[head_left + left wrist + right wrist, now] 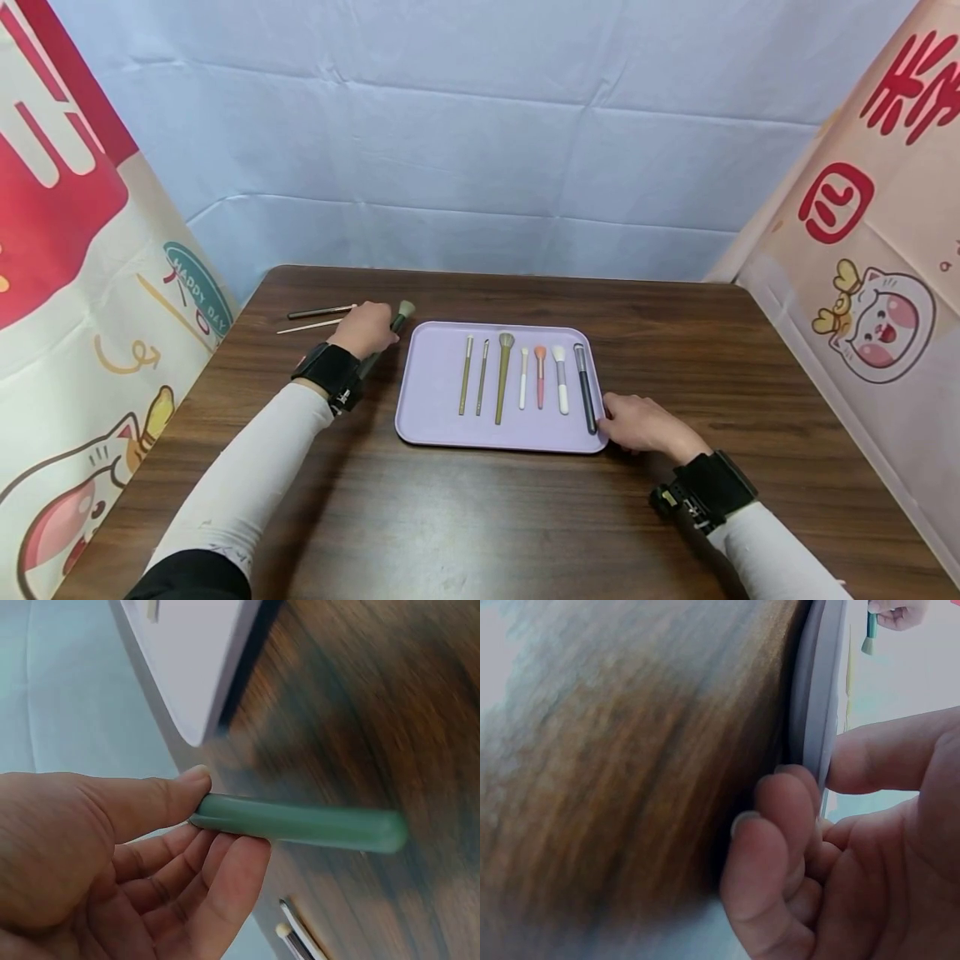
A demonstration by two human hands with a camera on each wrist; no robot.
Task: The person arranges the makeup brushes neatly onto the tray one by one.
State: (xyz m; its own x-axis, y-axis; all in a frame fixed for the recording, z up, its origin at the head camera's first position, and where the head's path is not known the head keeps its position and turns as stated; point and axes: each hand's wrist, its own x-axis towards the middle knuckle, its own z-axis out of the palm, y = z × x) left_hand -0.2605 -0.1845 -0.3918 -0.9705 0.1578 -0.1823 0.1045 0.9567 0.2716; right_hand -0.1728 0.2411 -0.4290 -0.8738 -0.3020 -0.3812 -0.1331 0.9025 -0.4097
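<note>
My left hand (363, 330) pinches a green makeup brush (307, 824) between thumb and fingers, left of the lilac tray (431, 421). In the head view the brush's bristles point away, toward the back of the table; its handle runs back under the wrist. My right hand (647, 423) grips the tray's near right corner, thumb on the rim and fingers curled against its outer side in the right wrist view. Several makeup brushes lie in a row on the tray, among them a pink one (540, 379), a large olive one (502, 383) and a black-handled one (586, 392).
Two more slim brushes, one dark (318, 312) and one pale (309, 326), lie on the wooden table (450, 525) beyond and left of my left hand. Cloth hangings stand behind the table and along both sides.
</note>
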